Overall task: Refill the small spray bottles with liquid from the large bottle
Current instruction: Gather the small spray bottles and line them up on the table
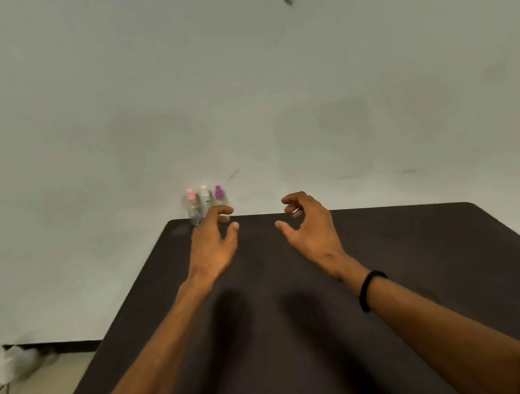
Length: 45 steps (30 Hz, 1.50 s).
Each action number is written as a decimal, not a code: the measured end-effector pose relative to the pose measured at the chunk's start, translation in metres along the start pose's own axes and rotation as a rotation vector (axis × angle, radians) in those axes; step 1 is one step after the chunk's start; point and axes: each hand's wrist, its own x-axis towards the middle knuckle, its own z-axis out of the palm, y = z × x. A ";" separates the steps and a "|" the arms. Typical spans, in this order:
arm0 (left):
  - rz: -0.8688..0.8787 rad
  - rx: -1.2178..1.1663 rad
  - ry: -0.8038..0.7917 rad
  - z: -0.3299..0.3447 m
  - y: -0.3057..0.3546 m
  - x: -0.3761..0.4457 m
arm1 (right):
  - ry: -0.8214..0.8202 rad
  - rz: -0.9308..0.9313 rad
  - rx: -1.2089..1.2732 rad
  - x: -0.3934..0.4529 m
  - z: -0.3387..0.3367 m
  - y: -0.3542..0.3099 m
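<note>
Reaching toward the far left corner of the dark tabletop (380, 265), the left hand (213, 249) has its grip released, fingers extended and loosely spread, with the fingertips just in front of a tight cluster of small spray bottles (205, 205). These stand upright at the very back edge, against the pale wall (245, 90): a pink-capped one leftmost, a white-capped one in the middle, a purple-capped one on the right, all blurred, so I cannot tell whether the fingers touch them. Because they are packed together so close to the corner, a careless sweep of that hand would likely topple one into its neighbours or push it off the left edge to the floor. Further right, the right hand (311, 227) hovers over bare tabletop, its grip also released, fingers loosely curled around nothing; a black band (370, 290) circles its wrist. No large bottle is in view, so the liquid source must be found before any pouring, and narrow necks will probably invite spills.
</note>
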 end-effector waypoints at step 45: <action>-0.229 -0.059 0.320 0.031 -0.127 0.074 | 0.009 0.395 0.199 0.087 0.123 0.021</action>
